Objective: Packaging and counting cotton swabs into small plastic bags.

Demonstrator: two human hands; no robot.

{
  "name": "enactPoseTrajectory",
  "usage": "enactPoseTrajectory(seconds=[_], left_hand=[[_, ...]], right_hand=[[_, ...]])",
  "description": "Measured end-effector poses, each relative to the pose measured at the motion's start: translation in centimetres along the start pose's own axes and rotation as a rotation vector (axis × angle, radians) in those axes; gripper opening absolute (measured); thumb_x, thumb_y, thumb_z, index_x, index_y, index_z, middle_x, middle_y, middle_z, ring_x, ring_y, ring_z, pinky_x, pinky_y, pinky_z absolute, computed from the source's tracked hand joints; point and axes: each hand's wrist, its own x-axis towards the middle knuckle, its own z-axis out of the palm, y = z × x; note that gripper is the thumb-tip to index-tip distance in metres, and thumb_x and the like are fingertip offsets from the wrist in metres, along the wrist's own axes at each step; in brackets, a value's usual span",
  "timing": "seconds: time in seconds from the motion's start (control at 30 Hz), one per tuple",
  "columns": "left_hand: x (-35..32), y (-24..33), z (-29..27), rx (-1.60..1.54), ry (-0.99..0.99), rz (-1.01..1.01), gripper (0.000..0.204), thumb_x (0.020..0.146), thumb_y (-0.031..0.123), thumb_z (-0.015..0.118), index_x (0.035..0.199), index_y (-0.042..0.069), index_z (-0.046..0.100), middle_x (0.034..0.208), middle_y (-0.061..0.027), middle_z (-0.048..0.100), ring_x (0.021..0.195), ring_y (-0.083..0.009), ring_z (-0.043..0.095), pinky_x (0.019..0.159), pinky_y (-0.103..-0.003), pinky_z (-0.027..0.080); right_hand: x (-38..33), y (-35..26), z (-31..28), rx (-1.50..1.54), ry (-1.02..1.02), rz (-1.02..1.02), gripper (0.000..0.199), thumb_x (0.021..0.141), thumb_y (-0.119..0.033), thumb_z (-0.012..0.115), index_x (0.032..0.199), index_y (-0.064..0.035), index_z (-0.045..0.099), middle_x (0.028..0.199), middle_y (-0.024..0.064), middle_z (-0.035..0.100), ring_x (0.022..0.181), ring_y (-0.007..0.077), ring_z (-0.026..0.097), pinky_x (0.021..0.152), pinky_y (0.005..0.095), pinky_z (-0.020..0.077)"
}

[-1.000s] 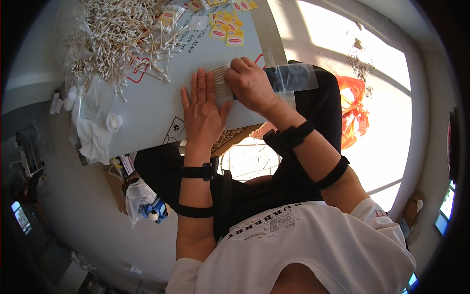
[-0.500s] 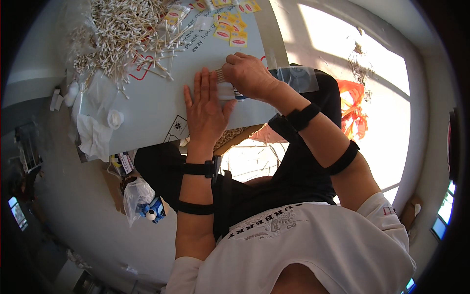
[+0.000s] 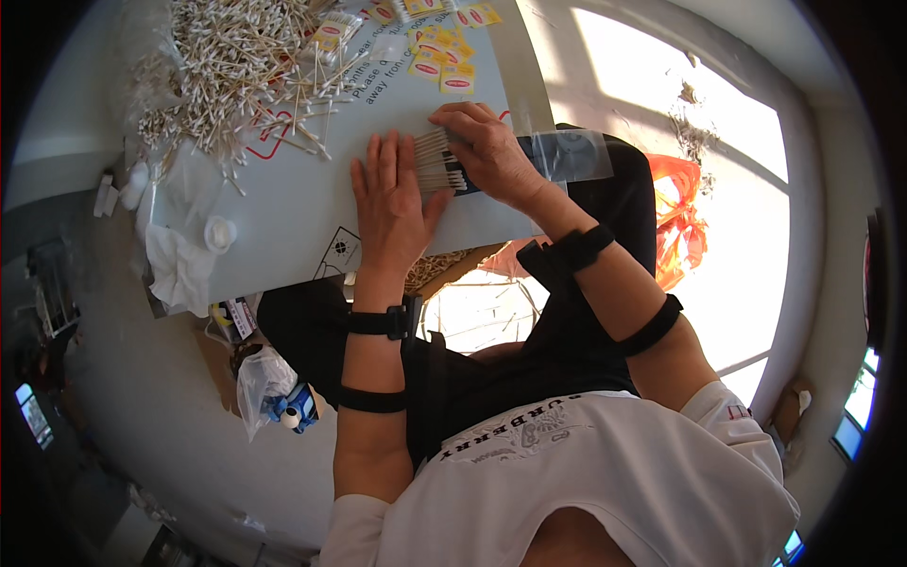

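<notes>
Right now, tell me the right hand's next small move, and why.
Probably a gentle nudge of the row of cotton swabs toward the left hand: the swabs lie side by side between the hands, the left is flat on the tabletop by one end, where it could act as a stop, and the right hand curls by the other.

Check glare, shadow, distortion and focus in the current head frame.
Head view: sunlit floor blown out near white, crossed by darker shadow bands; head view: fisheye bows the right wall's base, corners go black; head view: far-left background dim and soft, but swab row shows single sticks.
</notes>
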Motion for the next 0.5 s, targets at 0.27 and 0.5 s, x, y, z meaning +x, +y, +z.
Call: enactPoseTrajectory(seconds=[0.27, 0.5], left_hand=[[1.5, 0.5, 1.6, -0.48, 0.289, -0.127, 0.057, 0.093, 0.017, 0.058, 0.144, 0.0, 0.036, 0.148, -0.0203, 0.034, 0.139, -0.0364, 0.031, 0.114, -0.046, 0.027], [2.6, 1.7, 3.3, -0.781, 0.439, -0.238, 0.048, 0.104, 0.027, 0.039, 0.144, -0.001, 0.036, 0.148, -0.0198, 0.037, 0.138, -0.0331, 0.035, 0.113, -0.042, 0.029]], right_hand=[[-1.1, -1.3, 1.8, 0.394, 0.213, 0.181, 0.031, 0.094, 0.0, 0.05, 0.123, -0.001, 0.059, 0.13, 0.0144, 0.056, 0.123, 0.0266, 0.053, 0.103, 0.033, 0.0404], [-1.4, -1.8, 4.0, 0.568, 0.341, 0.177, 0.033, 0.1, -0.008, 0.045, 0.131, 0.0026, 0.053, 0.139, 0.0141, 0.051, 0.132, 0.022, 0.044, 0.11, 0.0302, 0.031]])
